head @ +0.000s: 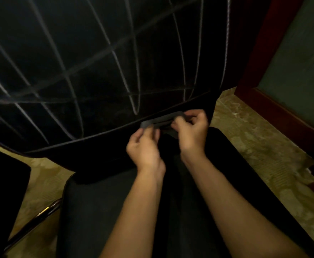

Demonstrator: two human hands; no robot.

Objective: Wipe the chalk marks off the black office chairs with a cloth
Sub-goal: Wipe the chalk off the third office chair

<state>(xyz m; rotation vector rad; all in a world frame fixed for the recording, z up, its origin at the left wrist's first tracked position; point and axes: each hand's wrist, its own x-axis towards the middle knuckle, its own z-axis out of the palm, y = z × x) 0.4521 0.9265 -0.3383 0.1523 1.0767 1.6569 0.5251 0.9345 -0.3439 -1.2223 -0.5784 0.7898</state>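
Both hands meet low in front of the chair [89,58], working a small grey cloth [161,121] between them. The left hand [145,146] pinches the cloth's left end between thumb and curled fingers, and the right hand [191,131] grips the right end, its fingers bent round the folded layers. The cloth hangs between the two sets of fingertips, just in front of the chair's lower edge and not pressed to it. The chalk marks [113,54] lie well above the fingers, a net of pale crossing lines over the whole black surface; they look untouched, so wiping seems not yet begun. The step in hand is most likely folding or bunching the cloth into a pad. The next move calls for one hand to take the cloth flat under its fingers, lift it to the nearest lines above and rub along them with firm pressure, while the other hand may need to steady the chair. Chalk on fabric tends to smear, so a fresh face of the cloth may be needed. Patterned floor [260,146] shows to the right of the fingers.
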